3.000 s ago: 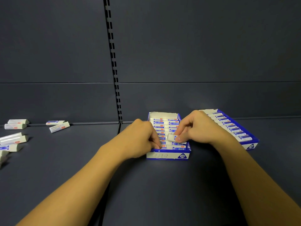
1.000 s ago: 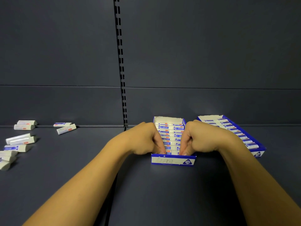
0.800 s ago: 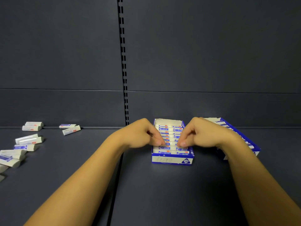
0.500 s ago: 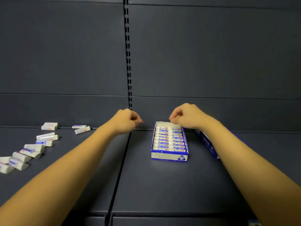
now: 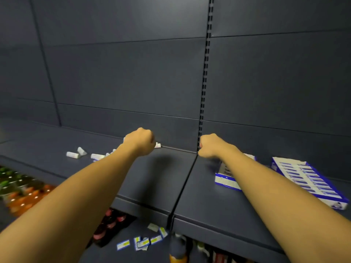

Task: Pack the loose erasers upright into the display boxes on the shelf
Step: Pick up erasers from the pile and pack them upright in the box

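at the bottom of the frame, below the shelf edge, a lower shelf [image 5: 152,249] shows a few small price labels [image 5: 141,242] and blurred bottles [image 5: 22,192] at lower left. above that, the dark shelf [image 5: 155,186] runs across the middle, and both forearms reach over it from the bottom corners

at right of centre the near display box [image 5: 226,180] sits on the shelf, packed with upright erasers and partly hidden under the right forearm; the second display box [image 5: 311,179] lies just beside it toward the right edge, also filled in a row. half a second ago the near box sat in the middle of the frame with both hands lifted just off it; now the view has swung left, and both boxes have slid to the right side

further in, the right hand [image 5: 210,146] is curled, knuckles up, holding nothing visible. the left hand [image 5: 139,141] is also a loose fist, over the loose erasers [image 5: 76,153] scattered at centre left near the back panel [image 5: 133,82]; whether it already pinches one i cannot tell, since the fist hides the fingertips

my reading: the near box looks finished, and the left hand is going for more loose erasers, though neither box shows an obvious gap for them
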The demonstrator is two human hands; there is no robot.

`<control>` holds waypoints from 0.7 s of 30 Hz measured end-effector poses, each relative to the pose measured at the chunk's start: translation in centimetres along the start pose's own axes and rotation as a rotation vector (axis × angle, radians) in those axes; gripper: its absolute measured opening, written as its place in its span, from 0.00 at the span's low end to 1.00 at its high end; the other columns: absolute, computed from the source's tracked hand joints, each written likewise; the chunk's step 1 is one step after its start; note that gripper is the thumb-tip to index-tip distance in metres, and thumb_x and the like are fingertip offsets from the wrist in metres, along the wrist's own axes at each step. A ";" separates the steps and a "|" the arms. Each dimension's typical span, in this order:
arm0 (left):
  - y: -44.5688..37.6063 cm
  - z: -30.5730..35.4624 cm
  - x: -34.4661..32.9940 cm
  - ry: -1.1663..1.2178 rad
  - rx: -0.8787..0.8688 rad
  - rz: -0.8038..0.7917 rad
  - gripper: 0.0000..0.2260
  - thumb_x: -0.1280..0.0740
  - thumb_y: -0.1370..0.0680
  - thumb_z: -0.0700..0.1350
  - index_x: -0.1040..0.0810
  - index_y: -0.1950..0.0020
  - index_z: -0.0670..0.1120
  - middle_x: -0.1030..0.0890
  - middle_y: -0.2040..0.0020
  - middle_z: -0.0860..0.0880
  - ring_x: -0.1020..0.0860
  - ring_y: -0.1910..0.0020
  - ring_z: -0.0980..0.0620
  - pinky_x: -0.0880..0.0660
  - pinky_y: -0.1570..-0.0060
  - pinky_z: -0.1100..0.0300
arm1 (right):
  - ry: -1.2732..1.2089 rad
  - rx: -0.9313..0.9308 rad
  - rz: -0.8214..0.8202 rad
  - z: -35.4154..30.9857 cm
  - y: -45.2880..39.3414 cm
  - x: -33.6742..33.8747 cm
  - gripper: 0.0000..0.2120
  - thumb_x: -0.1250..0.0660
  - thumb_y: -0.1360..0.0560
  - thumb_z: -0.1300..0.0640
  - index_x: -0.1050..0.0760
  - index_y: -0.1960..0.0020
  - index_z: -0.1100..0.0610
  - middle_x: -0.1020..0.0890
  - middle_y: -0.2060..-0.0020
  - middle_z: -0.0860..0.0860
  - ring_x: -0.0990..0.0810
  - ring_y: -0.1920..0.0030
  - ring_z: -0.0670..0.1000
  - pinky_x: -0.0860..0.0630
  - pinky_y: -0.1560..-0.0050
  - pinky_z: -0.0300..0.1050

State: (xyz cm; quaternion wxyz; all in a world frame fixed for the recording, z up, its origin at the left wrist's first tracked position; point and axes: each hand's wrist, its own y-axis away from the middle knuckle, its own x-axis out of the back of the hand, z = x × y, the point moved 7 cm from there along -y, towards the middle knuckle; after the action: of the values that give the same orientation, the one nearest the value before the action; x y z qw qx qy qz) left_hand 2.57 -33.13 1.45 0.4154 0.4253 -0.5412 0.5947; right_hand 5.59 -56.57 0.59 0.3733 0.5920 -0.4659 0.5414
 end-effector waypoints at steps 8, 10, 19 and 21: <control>2.6 -7.6 3.0 -0.072 0.050 0.022 0.09 0.40 0.21 0.44 0.24 0.58 0.42 0.23 0.61 0.46 0.25 0.66 0.44 0.26 0.65 0.55 | -0.009 0.081 0.012 -9.9 0.1 -0.3 0.07 0.38 0.28 0.61 0.25 0.51 0.58 0.25 0.58 0.54 0.30 0.64 0.54 0.33 0.66 0.45; 2.9 -9.6 3.3 -0.077 0.046 0.023 0.09 0.40 0.22 0.44 0.22 0.56 0.43 0.21 0.60 0.46 0.24 0.65 0.45 0.23 0.63 0.55 | -0.009 0.090 0.023 -12.3 -0.1 0.0 0.09 0.37 0.26 0.60 0.24 0.47 0.59 0.22 0.53 0.55 0.26 0.61 0.54 0.29 0.63 0.46; 2.9 -18.5 4.0 -0.099 0.004 0.023 0.07 0.38 0.22 0.44 0.21 0.52 0.45 0.20 0.56 0.46 0.21 0.60 0.45 0.21 0.61 0.53 | -0.008 0.030 0.095 -20.5 -1.9 -0.7 0.11 0.33 0.24 0.52 0.23 0.47 0.58 0.22 0.55 0.53 0.22 0.57 0.55 0.28 0.62 0.44; 2.6 -20.0 3.9 -0.090 -0.012 0.019 0.07 0.38 0.22 0.43 0.21 0.51 0.45 0.20 0.55 0.46 0.21 0.60 0.44 0.19 0.58 0.51 | -0.013 0.000 0.102 -21.5 -2.3 -1.2 0.10 0.34 0.26 0.56 0.22 0.47 0.58 0.21 0.54 0.53 0.23 0.59 0.54 0.27 0.63 0.44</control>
State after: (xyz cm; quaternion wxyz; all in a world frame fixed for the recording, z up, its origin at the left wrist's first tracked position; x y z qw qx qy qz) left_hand -2.20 -13.25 3.39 0.3875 0.4437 -0.5669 0.5758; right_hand 1.53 -35.42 2.49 0.3420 0.5711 -0.4978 0.5560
